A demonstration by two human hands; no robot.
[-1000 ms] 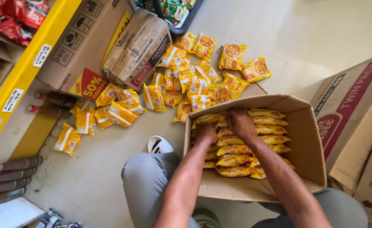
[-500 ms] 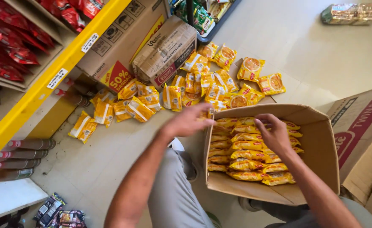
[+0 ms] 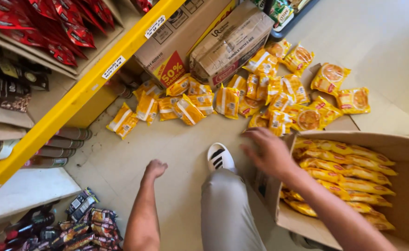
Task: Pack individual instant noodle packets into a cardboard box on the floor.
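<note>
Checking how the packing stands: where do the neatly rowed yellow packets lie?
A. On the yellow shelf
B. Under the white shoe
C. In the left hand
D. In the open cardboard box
D: the rowed yellow packets lie inside the open cardboard box, beside the right hand.

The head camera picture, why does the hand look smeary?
Head view: the right hand is motion-blurred above the open brown cardboard box; the left hand is slightly soft; the yellow plastic snack packets on the floor are sharp; lighting is even, shadows soft.
</note>
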